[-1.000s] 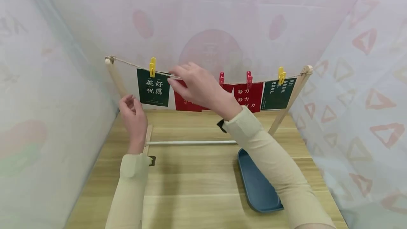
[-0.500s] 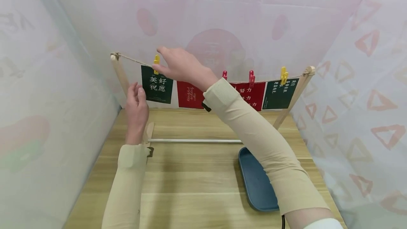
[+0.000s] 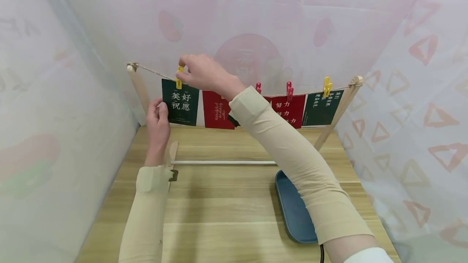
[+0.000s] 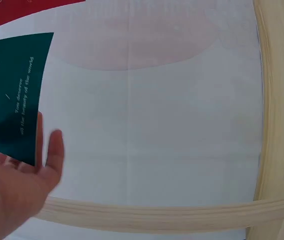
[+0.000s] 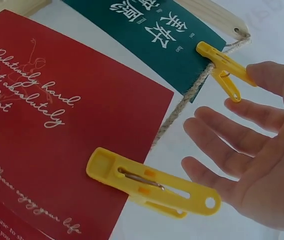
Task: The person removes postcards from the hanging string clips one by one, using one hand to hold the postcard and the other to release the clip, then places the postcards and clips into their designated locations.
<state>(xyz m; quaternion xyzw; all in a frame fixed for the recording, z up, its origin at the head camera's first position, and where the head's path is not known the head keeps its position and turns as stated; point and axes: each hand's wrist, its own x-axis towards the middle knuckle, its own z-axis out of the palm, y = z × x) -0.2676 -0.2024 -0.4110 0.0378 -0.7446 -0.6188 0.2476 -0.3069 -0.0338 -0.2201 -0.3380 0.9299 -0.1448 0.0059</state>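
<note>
A dark green card [image 3: 184, 113] with white characters hangs at the left of a twine line [image 5: 177, 112]. My right hand [image 3: 210, 74] pinches the yellow clothespin [image 5: 224, 61] at that card's top, thumb on one handle and index finger at the other. The other fingers are spread. My left hand [image 3: 158, 127] holds the card's left edge, its thumb in front and fingers behind; in the left wrist view the fingers [image 4: 55, 150] show past the lower edge. Beside it hangs a red card [image 5: 81, 75] with white script, and a second yellow clothespin [image 5: 152, 185] grips its top.
Wooden posts [image 3: 140, 88] carry the line. Farther right, red clothespins [image 3: 289, 90] hold a red card [image 3: 296, 111], and a yellow clothespin [image 3: 327, 87] holds another green card [image 3: 323, 111]. A white rod [image 3: 223, 162] runs low between the posts. A blue tray [image 3: 296, 210] lies on the table.
My right hand has moved left from above the red card to the left yellow clothespin and taken hold of it. My left hand has come up to the green card's edge.
</note>
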